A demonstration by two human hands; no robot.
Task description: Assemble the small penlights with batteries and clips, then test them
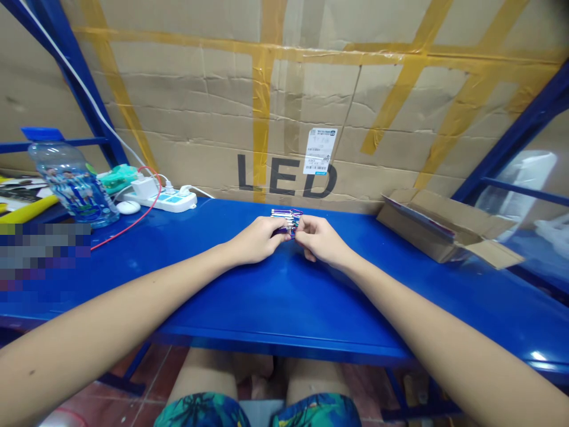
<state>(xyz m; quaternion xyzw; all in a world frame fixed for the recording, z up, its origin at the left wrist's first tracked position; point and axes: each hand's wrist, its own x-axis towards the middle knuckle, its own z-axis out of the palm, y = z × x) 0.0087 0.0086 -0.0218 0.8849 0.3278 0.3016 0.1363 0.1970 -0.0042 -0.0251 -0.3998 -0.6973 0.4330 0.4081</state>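
Observation:
Over the far middle of the blue table, my left hand (262, 239) grips a small bundle of thin purple and silver rods with fine wires (283, 213). Its exact kind is too small to make out. My right hand (320, 237) is closed in a pinch at the bundle's right end, where some greenish and dark bits show. Fingers of both hands cover much of the bundle, and whatever the right fingertips pinch is hidden.
A large taped cardboard box (200, 118) marked LED stands behind the blue table (267, 302). To the left are a plastic bottle (73, 184), a white power strip (171, 200) and a red cable (149, 209). An open cardboard box (427, 231) sits right.

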